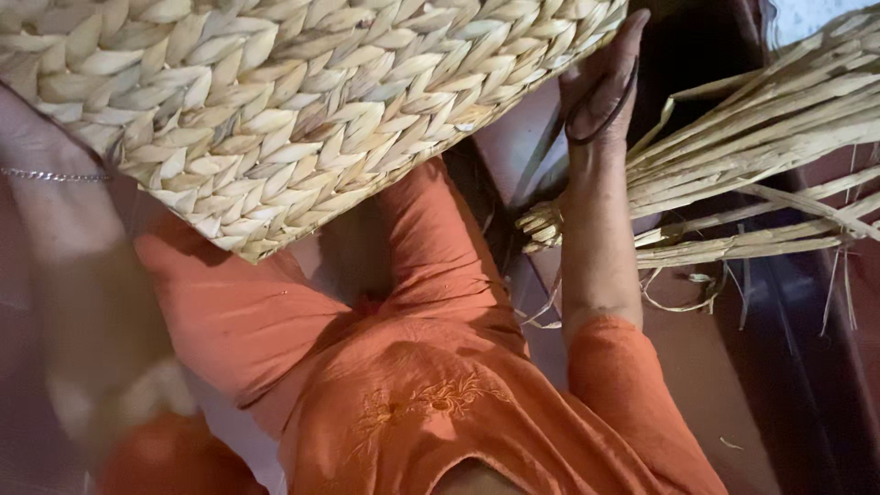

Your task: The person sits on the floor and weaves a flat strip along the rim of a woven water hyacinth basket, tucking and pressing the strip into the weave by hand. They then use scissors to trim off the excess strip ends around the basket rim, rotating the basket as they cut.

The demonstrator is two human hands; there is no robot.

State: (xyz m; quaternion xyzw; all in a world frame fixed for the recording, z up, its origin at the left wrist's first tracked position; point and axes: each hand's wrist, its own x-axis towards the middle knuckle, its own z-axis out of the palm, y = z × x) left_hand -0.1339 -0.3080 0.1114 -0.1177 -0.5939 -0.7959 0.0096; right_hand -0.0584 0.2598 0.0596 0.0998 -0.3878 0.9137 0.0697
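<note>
Head view: a large flat panel of pale braided straw weave (pixel 302 101) fills the far left and centre, its lower edge slanting from the near left up to the far right. The right hand (pixel 600 87) presses against that far right edge, fingers stretched upward, with dark metal scissors (pixel 600 115) hooked over it; its grip is loose around the scissor loop and mostly open. The left hand (pixel 37 147), blurred at the left border, lies against the panel's left edge, a thin silver bracelet (pixel 50 174) at the wrist; how far its grip is closed cannot be told. To the right, just beside the right forearm, a bundle of long dry straw stalks (pixel 761 156) fans out over the dark reddish floor (pixel 788 367). Near, the orange embroidered garment (pixel 412 385) covers the lap under the panel's lower edge; open floor remains at the near right.
</note>
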